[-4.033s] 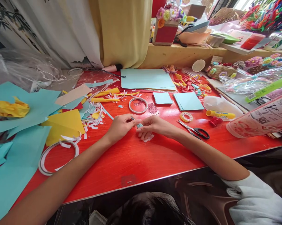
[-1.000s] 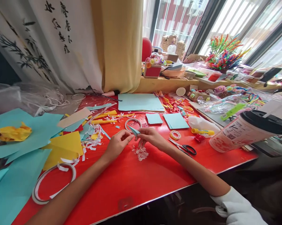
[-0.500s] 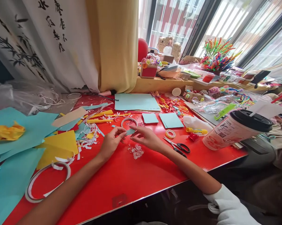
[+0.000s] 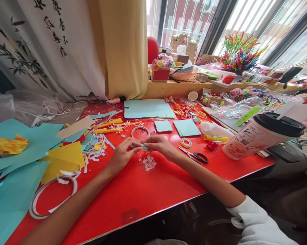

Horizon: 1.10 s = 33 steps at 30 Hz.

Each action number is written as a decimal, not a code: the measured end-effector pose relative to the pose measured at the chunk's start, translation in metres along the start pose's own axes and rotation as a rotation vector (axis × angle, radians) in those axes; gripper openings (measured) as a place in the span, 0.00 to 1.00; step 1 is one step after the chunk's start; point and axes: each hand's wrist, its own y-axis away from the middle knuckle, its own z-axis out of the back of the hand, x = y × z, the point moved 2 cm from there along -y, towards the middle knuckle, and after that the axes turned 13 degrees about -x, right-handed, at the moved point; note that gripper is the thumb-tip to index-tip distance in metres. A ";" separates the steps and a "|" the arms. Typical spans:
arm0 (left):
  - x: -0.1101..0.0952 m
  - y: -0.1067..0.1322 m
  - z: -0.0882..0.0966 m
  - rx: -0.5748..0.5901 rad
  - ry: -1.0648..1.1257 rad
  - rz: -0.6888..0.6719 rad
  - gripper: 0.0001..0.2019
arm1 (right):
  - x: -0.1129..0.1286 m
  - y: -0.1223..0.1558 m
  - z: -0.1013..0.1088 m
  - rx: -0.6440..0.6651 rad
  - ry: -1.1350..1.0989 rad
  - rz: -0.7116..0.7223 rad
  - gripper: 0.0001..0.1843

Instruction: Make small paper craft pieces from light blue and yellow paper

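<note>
Between both hands, over the middle of the red table (image 4: 143, 200), is a small piece of light blue paper (image 4: 144, 147). My left hand (image 4: 125, 150) pinches its left side with thumb and fingers. On the other side, my right hand (image 4: 159, 146) has its fingertips closed on the same piece. Most of the paper is hidden by the fingers. Just beyond the hands lies a tape roll (image 4: 140, 133). Below them sits a small heap of white scraps (image 4: 149, 163). Scissors (image 4: 194, 156) with black handles lie right of my right hand.
Two stacks of blue squares (image 4: 187, 128) and a yellow glue stick (image 4: 216, 138) lie to the right. A tall paper cup (image 4: 260, 136) stands near the right edge. Blue sheets (image 4: 18, 190), yellow paper (image 4: 64, 160) and a large tape roll (image 4: 33, 207) cover the left side.
My right hand has moved left toward my left hand, and its spread fingers have closed on the blue paper. My left hand still pinches the piece. The view has shifted slightly.
</note>
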 end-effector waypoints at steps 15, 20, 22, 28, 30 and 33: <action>0.000 0.001 -0.002 -0.042 -0.109 0.095 0.10 | 0.018 -0.001 0.021 -0.021 0.543 0.322 0.09; 0.006 -0.002 0.006 -0.222 -0.276 0.045 0.11 | 0.028 -0.012 0.062 -0.149 0.652 0.194 0.12; 0.009 -0.003 0.007 -0.220 -0.297 0.054 0.11 | 0.022 -0.012 0.064 -0.044 0.739 0.133 0.10; 0.002 0.001 -0.001 -0.106 -0.431 -0.131 0.11 | 0.006 -0.008 0.044 -0.002 0.935 0.215 0.06; -0.003 0.005 -0.007 0.012 -0.488 -0.299 0.12 | 0.004 -0.009 0.038 0.060 0.946 0.228 0.06; -0.004 0.011 -0.015 0.181 -0.577 -0.501 0.14 | 0.002 -0.009 0.034 0.129 0.922 0.227 0.08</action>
